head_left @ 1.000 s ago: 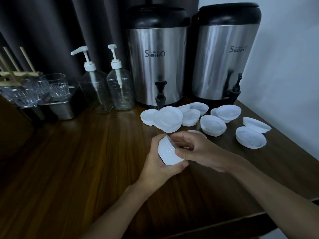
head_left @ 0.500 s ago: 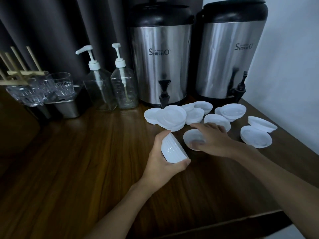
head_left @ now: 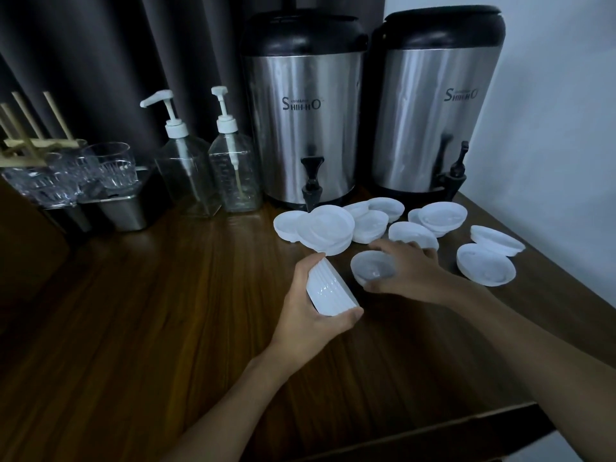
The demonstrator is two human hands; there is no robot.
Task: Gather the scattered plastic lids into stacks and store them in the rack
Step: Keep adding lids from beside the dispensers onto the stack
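Observation:
My left hand point(head_left: 301, 315) grips a stack of white plastic lids point(head_left: 328, 290), held on edge above the wooden table point(head_left: 140, 328). My right hand point(head_left: 413, 271) lies over a single lid point(head_left: 371, 270) on the table, fingers curled round its far and right rim. Several more white lids point(head_left: 328, 233) lie scattered behind, in front of the two dispensers, and two point(head_left: 485, 266) sit near the right edge. A wooden rack point(head_left: 28, 141) stands at the far left.
Two steel drink dispensers point(head_left: 303, 128) with black taps stand at the back. Left of them are two clear pump bottles point(head_left: 233, 161), glass tumblers point(head_left: 110, 165) and steel containers. A dark curtain hangs behind; a white wall is on the right.
My right hand left the stack, reached out to the single lid on the table and has now closed round it. The left hand kept hold of the stack.

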